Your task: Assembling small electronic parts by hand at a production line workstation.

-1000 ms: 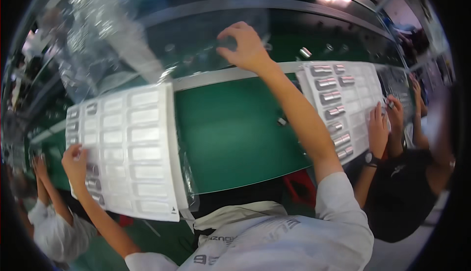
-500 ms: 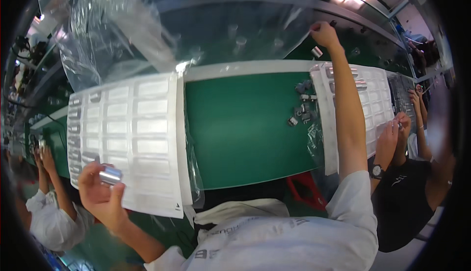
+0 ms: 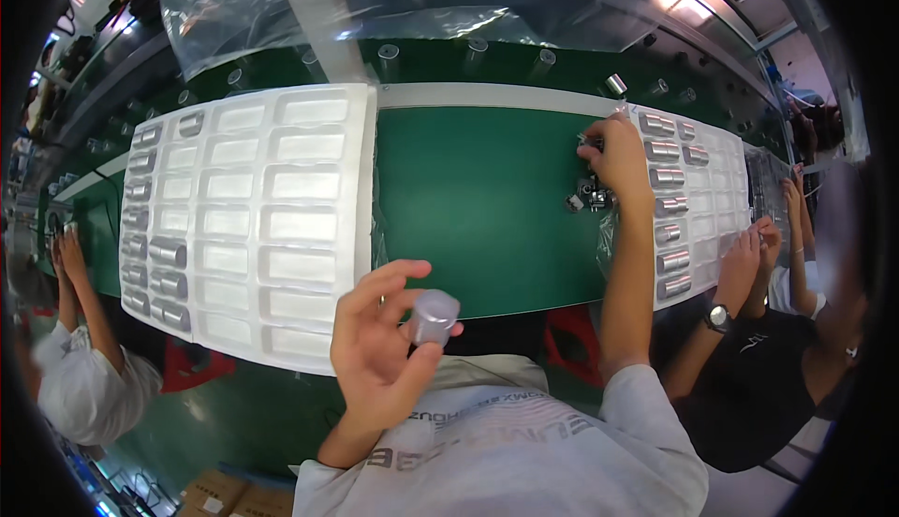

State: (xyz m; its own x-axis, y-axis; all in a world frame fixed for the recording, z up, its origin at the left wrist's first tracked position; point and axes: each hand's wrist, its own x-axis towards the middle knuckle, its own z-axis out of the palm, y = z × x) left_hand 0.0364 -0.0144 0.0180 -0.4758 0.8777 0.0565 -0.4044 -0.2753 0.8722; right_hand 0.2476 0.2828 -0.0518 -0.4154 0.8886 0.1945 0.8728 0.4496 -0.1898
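My left hand is closed round a short silver metal cylinder, held up in front of my body near the table's front edge. Its fingertips and thumb grip the cylinder's sides. On the right, my right hand reaches to a pile of small grey metal parts. Its thumb and fingertips pinch a small grey part, mostly hidden by the fingers. To the left lies a white moulded tray with silver cylinders in several of its pockets.
A second white tray with cylinders lies right of my right forearm. Several cylinders stand behind the pale rail, under clear plastic sheeting. Co-workers' hands are at the right, others at far left. A red stool stands below.
My left hand has moved right, away from the left tray, with the cylinder still in it. My right hand has come down from beyond the rail to the small parts. The view has shifted.
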